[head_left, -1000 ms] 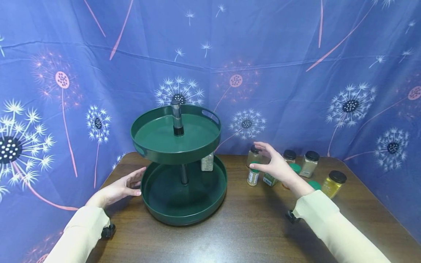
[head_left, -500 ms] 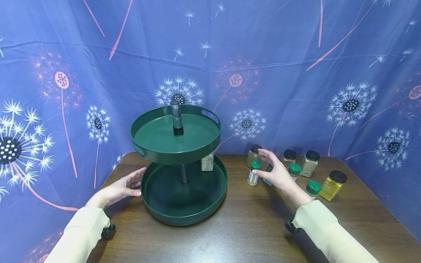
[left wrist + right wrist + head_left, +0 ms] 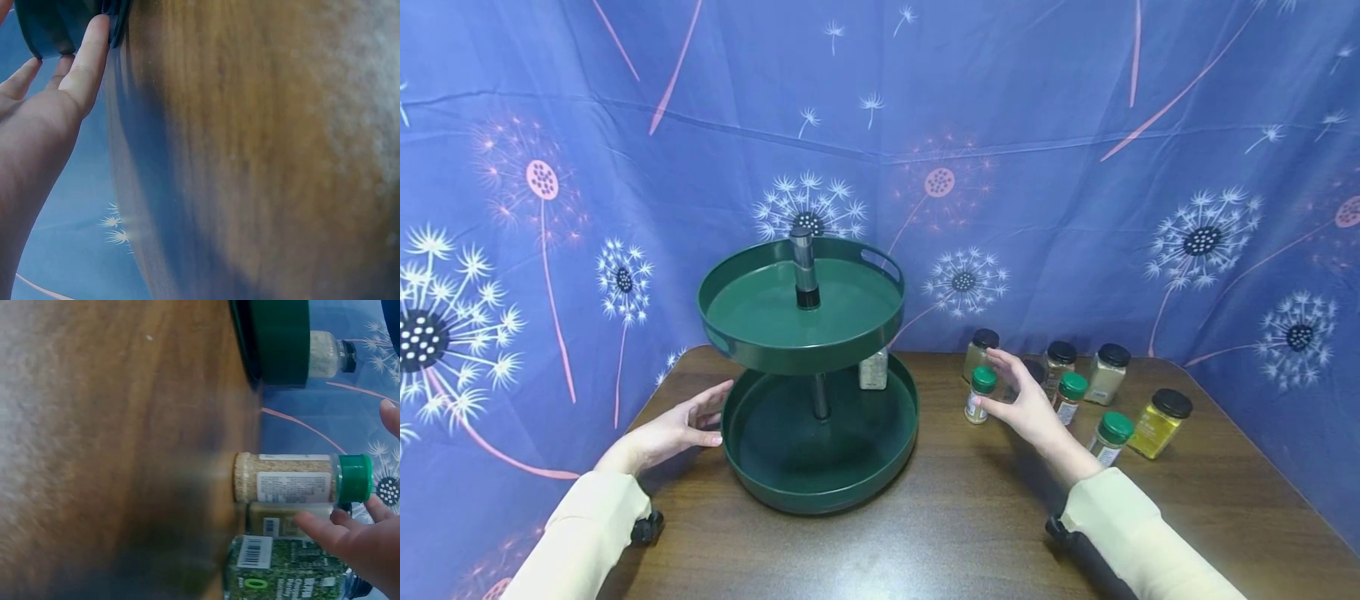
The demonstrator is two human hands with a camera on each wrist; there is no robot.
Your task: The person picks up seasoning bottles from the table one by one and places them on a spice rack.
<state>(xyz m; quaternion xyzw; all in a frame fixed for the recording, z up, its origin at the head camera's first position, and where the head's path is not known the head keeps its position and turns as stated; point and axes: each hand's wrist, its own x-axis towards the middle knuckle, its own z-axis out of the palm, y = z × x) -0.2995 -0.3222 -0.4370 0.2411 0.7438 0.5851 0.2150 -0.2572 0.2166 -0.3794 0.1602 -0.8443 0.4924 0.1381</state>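
The right hand point(image 3: 1026, 408) has come down over the last 1 second: its thumb, earlier at lid height, now overlaps the body of the small clear cylindrical jar with a green lid and tan granules point(image 3: 300, 478). Thumb and fingers are spread about it; I cannot tell whether they touch. I judge the hand lined up on this jar, with no grip made. The jar stands upright, unmoved, on the brown wooden table point(image 3: 940, 517), right of the round dark green 2-tier tray point(image 3: 805, 359). The forearm's shift has uncovered 2 more green-lidded clear jars point(image 3: 1110, 437) farther right. The left hand point(image 3: 662, 429) stays left of the tray, fingers parted, fingertips apparently against the lower tier point(image 3: 820, 502).
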